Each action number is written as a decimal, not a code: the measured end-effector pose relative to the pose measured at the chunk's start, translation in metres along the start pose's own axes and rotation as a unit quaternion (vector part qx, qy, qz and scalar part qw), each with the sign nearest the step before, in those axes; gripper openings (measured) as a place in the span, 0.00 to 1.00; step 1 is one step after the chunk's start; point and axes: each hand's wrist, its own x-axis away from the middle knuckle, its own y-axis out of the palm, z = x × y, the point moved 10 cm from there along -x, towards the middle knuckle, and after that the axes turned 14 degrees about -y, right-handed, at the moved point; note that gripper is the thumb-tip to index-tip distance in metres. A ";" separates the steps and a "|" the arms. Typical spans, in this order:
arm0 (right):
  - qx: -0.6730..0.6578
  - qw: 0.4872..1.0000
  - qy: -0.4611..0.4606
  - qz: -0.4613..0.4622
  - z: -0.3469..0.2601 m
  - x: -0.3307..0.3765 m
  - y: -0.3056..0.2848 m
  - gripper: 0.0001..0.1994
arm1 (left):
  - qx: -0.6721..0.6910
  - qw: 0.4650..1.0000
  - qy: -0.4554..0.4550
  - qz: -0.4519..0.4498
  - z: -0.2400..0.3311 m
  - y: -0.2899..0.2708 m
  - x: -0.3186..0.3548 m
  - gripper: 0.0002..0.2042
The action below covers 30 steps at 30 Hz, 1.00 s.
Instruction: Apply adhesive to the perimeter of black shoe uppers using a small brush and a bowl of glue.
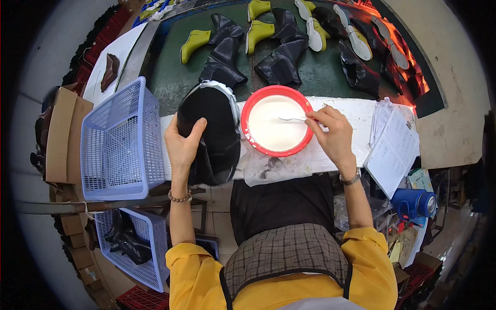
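Observation:
My left hand (182, 147) is closed on a black boot upper (219, 147), its thumb lying over the dark inside. A whitish band runs round the upper's far edge. Just to the right sits a red bowl (245, 129) with white liquid (274, 135) in it. My right hand (333, 133) pinches a thin pale tool (292, 119) at the bowl's right rim. The tool reaches in over the liquid; whether its tip is dipped, I cannot tell, nor is it clear if it is a brush or a spoon.
Beyond the bowl, several black boots with yellow-green or pale soles (195, 44) lie on a green belt (181, 72), near an orange glow at right. Blue baskets (142, 139) stand at left. Papers (392, 155) and a blue flask (408, 202) are at right.

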 end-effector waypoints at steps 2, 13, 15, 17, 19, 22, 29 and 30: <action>0.072 0.996 -0.031 -0.033 0.003 0.003 0.003 0.04 | -0.045 0.998 0.030 -0.009 -0.027 0.003 -0.007 0.36; 0.063 0.991 0.083 -0.079 0.035 0.032 0.008 0.06 | -0.406 0.908 0.091 -0.046 -0.083 0.022 0.046 0.65; 0.048 0.994 0.081 -0.051 0.031 0.029 0.008 0.06 | -0.365 0.925 0.106 -0.012 -0.081 0.018 0.050 0.57; 0.037 0.996 0.082 -0.023 0.032 0.029 0.002 0.06 | -0.330 0.937 0.117 0.003 -0.077 0.011 0.048 0.55; 0.025 0.993 0.098 -0.066 0.036 0.033 0.007 0.07 | -0.264 0.956 0.122 0.027 -0.068 0.000 0.047 0.49; -0.083 0.991 0.109 0.004 0.028 0.027 -0.003 0.06 | -0.245 0.949 0.186 0.066 -0.032 -0.005 0.068 0.48; -0.284 0.957 0.058 0.006 -0.026 0.002 0.014 0.05 | -0.185 0.947 0.263 0.026 0.003 0.013 0.113 0.46; -0.282 0.957 0.059 0.008 -0.022 -0.001 0.013 0.05 | -0.144 0.959 0.244 0.002 0.000 0.014 0.113 0.46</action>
